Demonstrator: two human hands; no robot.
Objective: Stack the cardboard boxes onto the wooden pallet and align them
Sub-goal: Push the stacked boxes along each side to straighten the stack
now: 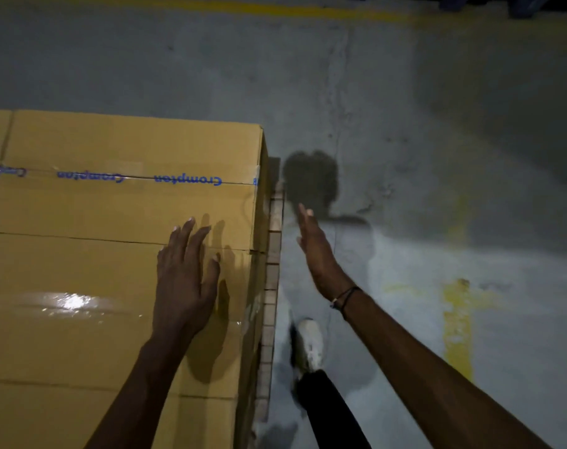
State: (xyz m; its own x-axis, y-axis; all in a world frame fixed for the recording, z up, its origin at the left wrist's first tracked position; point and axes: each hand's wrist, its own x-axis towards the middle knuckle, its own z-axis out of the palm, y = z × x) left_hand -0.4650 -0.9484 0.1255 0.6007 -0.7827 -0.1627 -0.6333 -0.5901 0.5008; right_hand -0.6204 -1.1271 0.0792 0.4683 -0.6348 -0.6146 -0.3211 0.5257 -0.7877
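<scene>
On grey concrete floor (405, 124), stacked cardboard boxes (97, 205) under flat left hand (185, 280); right hand (318, 247) outstretched.

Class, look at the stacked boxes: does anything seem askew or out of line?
Slightly. The far box juts a little beyond the near box at their right edge, above the pallet, leaving a small step.
</scene>
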